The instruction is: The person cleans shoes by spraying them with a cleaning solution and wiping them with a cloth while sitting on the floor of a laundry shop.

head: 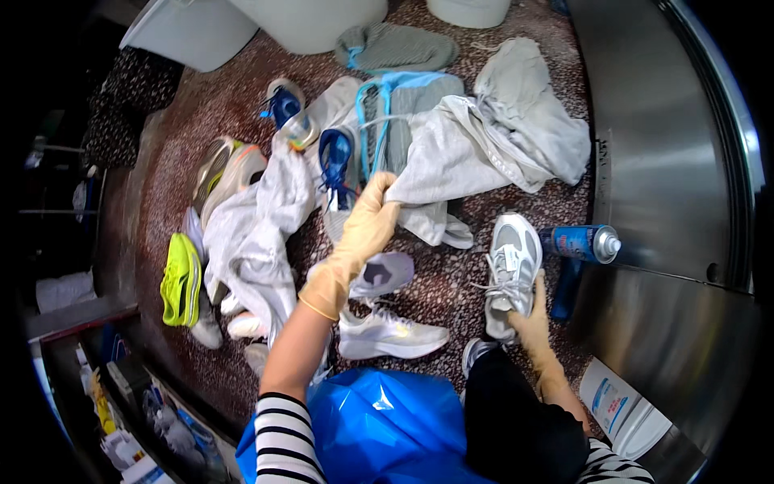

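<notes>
My left hand (370, 221), in a pale rubber glove, pinches the corner of a light grey-white cloth (450, 160) that stretches to the right over a grey mesh laundry bag with blue trim (396, 130). My right hand (532, 317), gloved too, grips the heel of a silver-white running shoe (514, 251), toe pointing away from me. Its fingers are partly hidden. Beside that shoe lies a blue spray can (577, 242). Between my arms are a white sneaker (390, 333) and a lavender shoe (384, 275). A shoe with blue laces (337, 163) stands left of the bag.
A crumpled white cloth (257, 236) lies at left among several shoes, with a neon yellow shoe (181, 279) at the edge. White tubs (193, 33) stand at the far side. Stainless steel panels (659, 145) border the right. A white container (626, 408) is at lower right.
</notes>
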`<act>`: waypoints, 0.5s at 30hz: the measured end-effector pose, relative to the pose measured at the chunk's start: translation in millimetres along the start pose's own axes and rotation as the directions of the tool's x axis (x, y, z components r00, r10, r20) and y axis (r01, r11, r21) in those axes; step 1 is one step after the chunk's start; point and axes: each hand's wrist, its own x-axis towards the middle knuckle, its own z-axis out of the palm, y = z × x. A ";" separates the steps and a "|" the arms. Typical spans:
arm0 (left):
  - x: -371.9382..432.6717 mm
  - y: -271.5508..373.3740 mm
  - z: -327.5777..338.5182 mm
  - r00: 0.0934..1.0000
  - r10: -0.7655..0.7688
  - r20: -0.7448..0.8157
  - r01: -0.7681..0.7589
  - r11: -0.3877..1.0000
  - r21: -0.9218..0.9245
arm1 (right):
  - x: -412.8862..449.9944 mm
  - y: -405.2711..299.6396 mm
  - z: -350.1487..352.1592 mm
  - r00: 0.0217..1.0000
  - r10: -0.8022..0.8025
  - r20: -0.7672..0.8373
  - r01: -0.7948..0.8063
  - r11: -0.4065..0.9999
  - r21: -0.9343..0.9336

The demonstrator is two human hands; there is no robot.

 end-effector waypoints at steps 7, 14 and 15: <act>-13.7 -26.0 -46.1 0.848 0.500 0.176 -0.504 0.658 0.559 | 21.6 34.3 -25.2 0.987 -0.156 0.035 0.160 0.970 -0.183; -79.1 -48.2 -52.3 0.881 0.469 -0.060 -0.242 0.558 0.793 | 11.0 36.4 -40.1 0.977 -0.211 0.032 0.214 0.958 -0.194; -81.9 -49.0 -75.9 0.834 0.534 -0.139 -0.134 0.441 0.887 | 11.1 45.1 -44.0 0.957 -0.287 0.026 0.284 0.924 -0.256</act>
